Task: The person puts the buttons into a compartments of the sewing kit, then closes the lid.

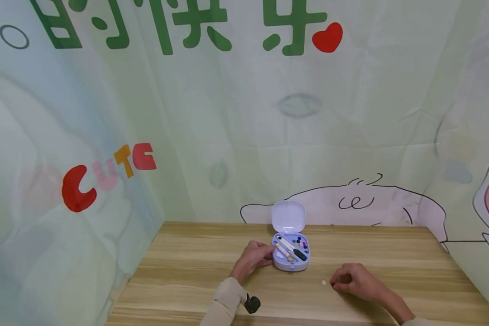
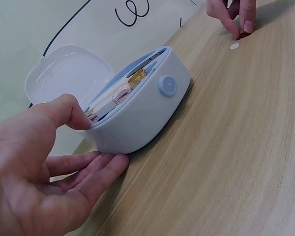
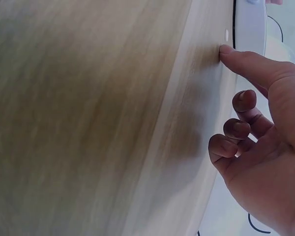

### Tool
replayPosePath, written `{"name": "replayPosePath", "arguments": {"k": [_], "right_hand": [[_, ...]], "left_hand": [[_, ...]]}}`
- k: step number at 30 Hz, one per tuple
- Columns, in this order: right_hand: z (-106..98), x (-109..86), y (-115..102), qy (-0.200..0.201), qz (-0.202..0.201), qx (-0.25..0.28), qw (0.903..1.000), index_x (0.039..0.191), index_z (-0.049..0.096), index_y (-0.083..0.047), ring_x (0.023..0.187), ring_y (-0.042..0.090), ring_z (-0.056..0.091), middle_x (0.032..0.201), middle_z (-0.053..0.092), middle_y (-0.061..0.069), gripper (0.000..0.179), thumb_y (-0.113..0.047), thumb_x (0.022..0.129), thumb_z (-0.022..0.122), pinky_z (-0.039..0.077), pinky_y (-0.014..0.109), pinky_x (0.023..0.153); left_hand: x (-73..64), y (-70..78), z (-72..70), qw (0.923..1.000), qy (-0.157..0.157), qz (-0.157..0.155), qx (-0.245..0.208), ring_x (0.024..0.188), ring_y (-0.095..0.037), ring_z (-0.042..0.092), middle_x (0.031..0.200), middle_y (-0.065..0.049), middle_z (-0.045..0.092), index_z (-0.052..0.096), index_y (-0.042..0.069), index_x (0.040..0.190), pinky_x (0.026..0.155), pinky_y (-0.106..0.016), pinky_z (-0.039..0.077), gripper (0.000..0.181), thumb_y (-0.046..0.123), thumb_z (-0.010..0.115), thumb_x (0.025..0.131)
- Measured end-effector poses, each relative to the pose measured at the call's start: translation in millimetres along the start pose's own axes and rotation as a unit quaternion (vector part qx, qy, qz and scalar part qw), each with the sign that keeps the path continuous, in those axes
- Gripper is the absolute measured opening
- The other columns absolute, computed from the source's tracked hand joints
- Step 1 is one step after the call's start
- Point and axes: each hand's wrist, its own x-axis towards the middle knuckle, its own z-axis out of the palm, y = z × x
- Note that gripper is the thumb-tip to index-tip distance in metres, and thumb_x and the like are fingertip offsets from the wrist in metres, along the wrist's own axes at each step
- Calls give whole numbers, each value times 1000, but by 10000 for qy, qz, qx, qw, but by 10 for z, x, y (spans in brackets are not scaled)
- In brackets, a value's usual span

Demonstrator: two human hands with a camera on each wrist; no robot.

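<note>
A pale blue-and-white sewing kit box (image 1: 299, 267) stands on the table with its lid (image 1: 288, 216) raised. Inside lie a black-handled tool (image 1: 299, 254), a rolled measuring tape (image 2: 122, 93), a gold thimble-like ring (image 2: 136, 78) and several small coloured buttons (image 1: 304, 244). My left hand (image 1: 253, 258) holds the box's left side, thumb over the rim and fingers against the lower wall. To the right of the box, my right hand (image 1: 357, 280) pinches a small dark button (image 2: 244, 35) at the tabletop, partly hidden by the fingertips. Close beside it lies a white button (image 1: 323, 282).
The wood-grain table (image 1: 195, 258) meets a printed cloth backdrop (image 1: 228, 136) at its back edge. A black round item (image 1: 252, 304) sits at the left sleeve's cuff.
</note>
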Motion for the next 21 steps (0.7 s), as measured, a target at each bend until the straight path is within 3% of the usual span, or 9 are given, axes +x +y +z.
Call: {"name": "replayPosePath", "arguments": {"k": [3, 11, 17, 21], "right_hand": [[10, 4, -3, 33, 72, 13, 10000, 94, 78, -14, 82, 0, 60, 88, 69, -12, 9, -9, 88, 81, 55, 22, 68], [2, 3, -11, 148, -192, 6, 9997, 90, 76, -15, 83, 1, 62, 86, 71, -12, 12, -7, 86, 83, 56, 22, 71], [-45, 43, -41, 345, -313, -47, 9989, 88, 76, -16, 73, -2, 55, 79, 66, -12, 15, -5, 83, 84, 49, 21, 58], [-95, 123, -77, 393, -179, -112, 9990, 89, 77, -16, 67, -2, 49, 73, 60, -13, 12, -7, 84, 83, 44, 20, 52]], "left_hand": [[-6, -4, -1, 10000, 3, 14, -1, 85, -18, 67, 97, -13, 70, 67, -8, 104, 84, -36, 64, 22, 12, 69, 95], [-5, 6, 5, 10000, -20, -15, -21, 85, -18, 68, 97, -14, 71, 67, -8, 105, 83, -35, 64, 22, 11, 69, 94], [-23, 18, -4, 10000, -40, -33, 48, 86, -19, 68, 98, -14, 71, 67, -9, 108, 83, -35, 64, 25, 12, 69, 95], [-22, 14, -7, 10000, -50, 2, 27, 87, -19, 68, 99, -15, 71, 67, -9, 109, 83, -35, 64, 25, 12, 69, 96]]}}
